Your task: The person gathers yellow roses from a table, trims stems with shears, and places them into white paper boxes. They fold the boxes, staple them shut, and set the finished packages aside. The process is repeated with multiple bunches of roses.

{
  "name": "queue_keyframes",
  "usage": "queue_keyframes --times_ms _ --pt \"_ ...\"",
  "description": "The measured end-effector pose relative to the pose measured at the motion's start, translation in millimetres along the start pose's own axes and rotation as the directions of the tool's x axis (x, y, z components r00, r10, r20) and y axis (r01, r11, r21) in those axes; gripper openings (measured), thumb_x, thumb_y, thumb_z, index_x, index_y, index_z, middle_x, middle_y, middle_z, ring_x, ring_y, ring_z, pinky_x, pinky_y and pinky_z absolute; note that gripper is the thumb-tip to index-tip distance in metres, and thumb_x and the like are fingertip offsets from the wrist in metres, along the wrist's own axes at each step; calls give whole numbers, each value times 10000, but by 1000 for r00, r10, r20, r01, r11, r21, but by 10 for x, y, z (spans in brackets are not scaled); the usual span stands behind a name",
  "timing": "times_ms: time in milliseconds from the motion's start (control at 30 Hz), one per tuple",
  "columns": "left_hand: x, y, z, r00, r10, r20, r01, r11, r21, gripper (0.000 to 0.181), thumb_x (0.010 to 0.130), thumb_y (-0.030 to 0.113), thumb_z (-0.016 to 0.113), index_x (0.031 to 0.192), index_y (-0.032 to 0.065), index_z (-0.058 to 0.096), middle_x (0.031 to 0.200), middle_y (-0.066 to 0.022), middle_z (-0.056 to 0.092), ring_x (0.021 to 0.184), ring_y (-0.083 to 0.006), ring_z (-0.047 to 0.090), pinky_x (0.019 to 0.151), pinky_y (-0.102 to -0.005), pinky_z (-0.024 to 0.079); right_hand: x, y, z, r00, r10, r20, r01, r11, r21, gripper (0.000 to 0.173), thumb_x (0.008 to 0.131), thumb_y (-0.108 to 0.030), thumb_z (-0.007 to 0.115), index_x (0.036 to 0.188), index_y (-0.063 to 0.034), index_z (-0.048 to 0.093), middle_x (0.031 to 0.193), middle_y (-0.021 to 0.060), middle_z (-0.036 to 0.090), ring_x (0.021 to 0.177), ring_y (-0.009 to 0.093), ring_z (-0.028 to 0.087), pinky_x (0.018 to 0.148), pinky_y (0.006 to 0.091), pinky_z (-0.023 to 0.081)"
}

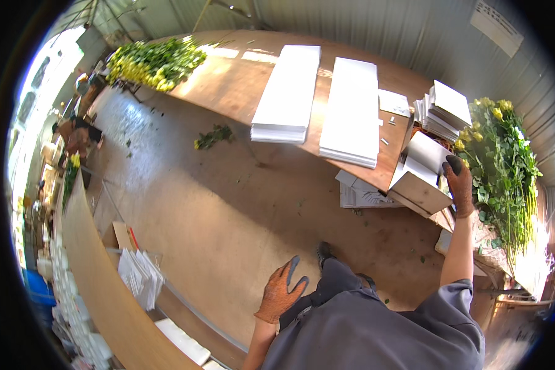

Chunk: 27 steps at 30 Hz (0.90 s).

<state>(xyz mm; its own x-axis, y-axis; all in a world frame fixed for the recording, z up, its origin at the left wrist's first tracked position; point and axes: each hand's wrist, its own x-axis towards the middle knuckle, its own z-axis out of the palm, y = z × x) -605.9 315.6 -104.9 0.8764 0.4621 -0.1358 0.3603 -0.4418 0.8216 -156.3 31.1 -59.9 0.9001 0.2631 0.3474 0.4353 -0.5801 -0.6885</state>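
Observation:
My right hand (459,185), in an orange glove with dark fingertips, is at the upper right edge of an open cardboard box (421,187) with a pale inside. Whether its fingers grip the box I cannot tell. My left hand (282,290), gloved alike, hangs over the floor beside my leg with its fingers apart and nothing in it. Two long stacks of white sheets (289,88) (351,111) lie on the brown table (231,92), left of the box. Just behind the box stands a pile of folded white cardboard (444,108).
Yellow roses with long stems (504,171) lie at the right, and more yellow flowers (157,62) at the table's far left. White cartons (365,192) sit under the table. A long board (101,259) runs along the left. People (78,132) are at the far left. Cut stems (215,136) lie on the floor.

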Motion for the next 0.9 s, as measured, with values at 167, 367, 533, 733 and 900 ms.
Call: queue_keyframes --times_ms 167,367,533,733,900 --pt "981 293 64 985 72 156 -75 997 8 645 877 305 704 1428 61 476 1307 -212 589 1208 -393 552 1029 -439 441 599 739 127 991 129 44 -121 980 -157 340 869 -193 705 1166 -36 652 1068 164 685 905 300 680 819 391 539" --pt "1754 16 -65 954 55 295 -104 983 151 687 875 366 693 1443 60 455 1298 -238 581 1215 -418 539 1027 -461 444 1403 1009 331 993 17 -116 -80 822 -563 610 829 -264 712 1357 -37 507 1348 252 508 1228 442 503 1005 489 455" --pt "2480 -134 -243 935 64 349 -125 980 153 696 877 373 695 1439 42 454 1317 -243 572 1231 -415 537 1035 -457 446 2117 687 429 968 239 -75 -185 478 -859 757 800 -306 748 1459 -169 401 1418 175 479 1286 372 501 1019 577 433" --pt "3457 -127 -908 956 190 223 -205 978 45 587 871 238 715 1381 25 519 1288 -235 597 1215 -383 570 1018 -430 464 2468 417 403 985 175 11 -61 404 -913 631 712 -228 799 1298 -187 568 1375 145 516 1300 343 485 1055 581 380" --pt "4375 -134 -1236 914 313 259 -352 928 120 604 855 216 737 1364 -23 514 1273 -237 605 1191 -385 585 995 -431 479 2578 528 426 955 286 79 -66 466 -882 708 742 -146 757 1400 -200 500 1471 179 409 1368 331 409 1097 531 362"
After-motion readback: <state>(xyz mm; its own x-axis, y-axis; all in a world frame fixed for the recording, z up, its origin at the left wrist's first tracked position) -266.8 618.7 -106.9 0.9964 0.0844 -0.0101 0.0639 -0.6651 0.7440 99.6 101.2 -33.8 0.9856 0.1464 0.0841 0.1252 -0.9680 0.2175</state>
